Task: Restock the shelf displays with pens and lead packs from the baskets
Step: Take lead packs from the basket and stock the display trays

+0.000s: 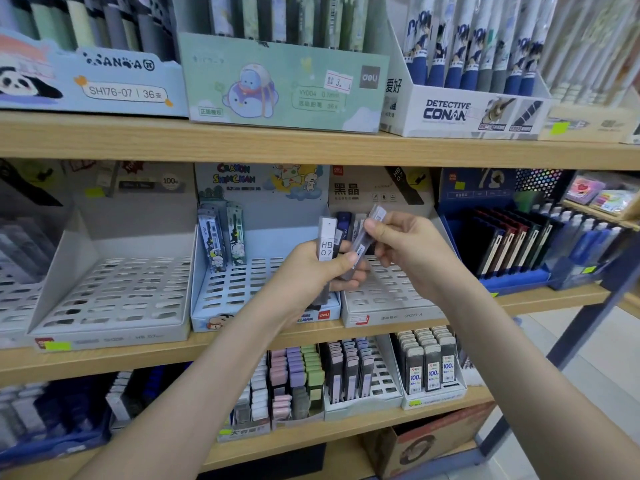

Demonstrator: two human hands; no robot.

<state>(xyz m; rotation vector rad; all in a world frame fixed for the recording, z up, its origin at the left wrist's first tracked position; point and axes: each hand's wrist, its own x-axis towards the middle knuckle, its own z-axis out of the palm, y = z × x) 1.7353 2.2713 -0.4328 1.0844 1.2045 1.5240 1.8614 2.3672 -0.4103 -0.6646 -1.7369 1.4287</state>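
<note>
Wooden shelves (311, 147) behind; left hand (308, 271) grips several lead packs (327, 242), right hand (412, 251) pinches one pack (360, 249).

HB 07 lead pack (327, 242) upright in L grip (311, 271); clear pack (359, 249) tilted in R grip (412, 247).

**One Camera, Worn on the Head**

There is one view. The camera sits on the person's head and looks forward and a little down at the shelves (242, 143). It is very near them, so the middle shelf fills most of the picture. The boxes on the top shelf are cut off at the top edge. Both arms come in from the bottom edge. The left hand (311, 271) and the right hand (412, 251) meet near the middle, holding lead packs (326, 242). The lens is wide, so the boards look a little bent. A bit of floor (588, 358) shows at the right.
</note>
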